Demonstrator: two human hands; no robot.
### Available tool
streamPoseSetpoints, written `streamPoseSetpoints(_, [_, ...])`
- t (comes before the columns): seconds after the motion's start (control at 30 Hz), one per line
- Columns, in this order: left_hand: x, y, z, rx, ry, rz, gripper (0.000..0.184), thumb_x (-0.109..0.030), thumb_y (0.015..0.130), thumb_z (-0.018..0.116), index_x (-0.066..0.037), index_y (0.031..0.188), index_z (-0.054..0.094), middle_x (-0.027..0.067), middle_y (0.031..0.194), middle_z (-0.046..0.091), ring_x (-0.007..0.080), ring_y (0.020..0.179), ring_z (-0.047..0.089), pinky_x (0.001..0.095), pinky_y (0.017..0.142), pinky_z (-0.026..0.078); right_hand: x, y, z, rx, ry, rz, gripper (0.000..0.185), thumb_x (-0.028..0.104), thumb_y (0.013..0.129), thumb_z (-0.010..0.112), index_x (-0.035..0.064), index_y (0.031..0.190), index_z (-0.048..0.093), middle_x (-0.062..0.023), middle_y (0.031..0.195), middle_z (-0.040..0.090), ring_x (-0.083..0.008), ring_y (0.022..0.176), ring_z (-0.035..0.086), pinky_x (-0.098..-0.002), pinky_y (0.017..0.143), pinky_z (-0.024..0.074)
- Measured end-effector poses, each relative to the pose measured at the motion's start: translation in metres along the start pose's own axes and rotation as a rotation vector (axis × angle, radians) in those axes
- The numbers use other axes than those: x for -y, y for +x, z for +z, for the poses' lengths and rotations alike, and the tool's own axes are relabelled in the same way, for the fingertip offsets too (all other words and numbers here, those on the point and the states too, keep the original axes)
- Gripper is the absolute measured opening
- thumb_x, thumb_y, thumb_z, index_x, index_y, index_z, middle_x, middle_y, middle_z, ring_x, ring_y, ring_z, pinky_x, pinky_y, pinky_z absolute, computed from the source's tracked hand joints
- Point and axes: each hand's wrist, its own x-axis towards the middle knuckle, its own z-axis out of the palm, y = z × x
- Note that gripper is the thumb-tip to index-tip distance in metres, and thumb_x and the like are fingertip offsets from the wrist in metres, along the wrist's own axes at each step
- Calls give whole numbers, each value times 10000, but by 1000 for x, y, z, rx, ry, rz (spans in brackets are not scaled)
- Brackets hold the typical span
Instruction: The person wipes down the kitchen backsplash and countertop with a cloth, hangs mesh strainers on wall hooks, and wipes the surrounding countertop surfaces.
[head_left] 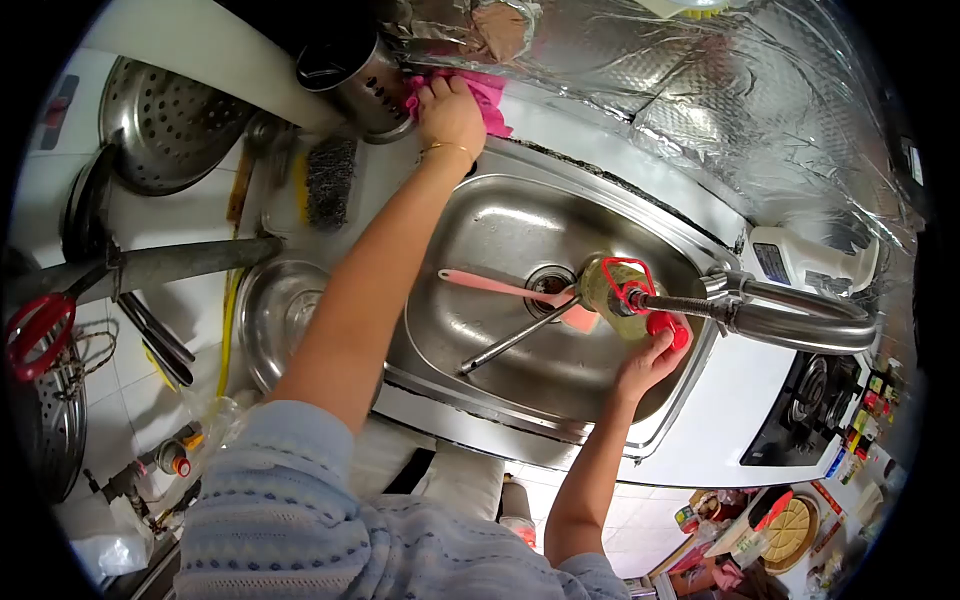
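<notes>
My left hand (pixel 452 118) reaches to the back ledge behind the sink, with its fingers closed on a bright pink cloth (pixel 492 98). A perforated metal utensil holder (pixel 368 92) stands just left of it. Over the right side of the sink (pixel 440 330), my right hand (pixel 645 370) grips a red part of a see-through yellowish container (pixel 608 296). The faucet head partly covers this container, so its exact kind is unclear. A pink spatula (pixel 490 284) lies in the basin near the drain (pixel 551 280). A thin metal rod (pixel 515 338) slants beside it.
A curved steel faucet (pixel 800 318) arches in from the right. Foil (pixel 720 100) covers the back wall. Left of the sink are a round metal lid (pixel 270 320) and a dark scouring pad (pixel 329 182). A hanging colander (pixel 170 125) and a black stove (pixel 803 410) flank the area.
</notes>
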Motion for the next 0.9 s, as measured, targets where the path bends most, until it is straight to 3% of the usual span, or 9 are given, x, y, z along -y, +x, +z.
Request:
streamPoseSetpoints(0.1, [-15,-21,-7,46,-148,130,265,-95,744,565,-41,999,516,177,1027,546,371,962,491,428,871,396,-2,0,-3,35,-20,-18,421,364,925,488,-11,1115,462,-92,1062,497,-177,944,498,-289,831,411])
streamPoseSetpoints(0.3, [-18,-38,-37,249,-670,348,314,-16,757,504,-96,1053,568,150,1056,563,349,1026,486,425,909,382,14,-3,9,36,23,38,390,263,936,458,-6,1211,389,-128,1154,467,-218,1050,471,-323,922,382])
streamPoseSetpoints(0.43, [5,-34,-15,38,-225,223,385,-116,797,473,-77,1177,516,208,1302,397,377,1168,392,417,981,352,61,-13,13,-135,-187,-129,349,257,930,425,-21,1139,452,-148,1121,491,-220,994,495,-340,881,406])
streamPoseSetpoints(0.57, [20,-37,-7,19,-233,241,404,-120,829,441,-47,1225,477,204,1341,357,388,1231,326,433,1003,330,81,-46,18,-296,-192,-289,185,139,882,432,-21,911,521,-123,884,543,-202,803,506,-334,786,423])
streamPoseSetpoints(0.63, [22,-54,-17,36,-325,309,410,-114,824,452,-54,1228,478,174,1305,404,356,1209,366,431,994,340,96,-61,53,67,83,-263,124,70,858,464,-28,909,519,-108,841,548,-187,778,508,-312,742,430])
streamPoseSetpoints(0.73, [37,-56,-27,71,-391,382,413,-109,815,474,-65,1225,484,154,1278,438,332,1190,396,404,995,343,122,-45,148,491,2,-72,121,-56,801,538,0,905,513,-59,820,543,-131,785,526,-257,740,441])
streamPoseSetpoints(0.8, [47,-54,-29,131,-455,458,438,-114,799,500,-55,1232,473,136,1246,473,312,1176,414,367,986,354,126,-22,217,649,138,-23,309,82,762,646,-17,1019,506,-111,926,565,-200,862,542,-310,799,427])
streamPoseSetpoints(0.83, [47,-58,-19,329,-1081,206,448,-121,787,514,-15,1219,463,140,1227,492,291,1156,438,350,978,359,114,-9,250,686,95,-112,480,156,733,702,-28,1100,452,-148,981,558,-247,905,546,-327,811,431])
streamPoseSetpoints(0.9, [39,-59,-65,150,-866,353,453,-140,782,523,18,1201,455,144,1195,513,267,1144,450,346,972,358,108,11,303,711,108,-183,724,244,671,771,-32,1203,364,-183,1046,538,-293,972,536,-351,850,426])
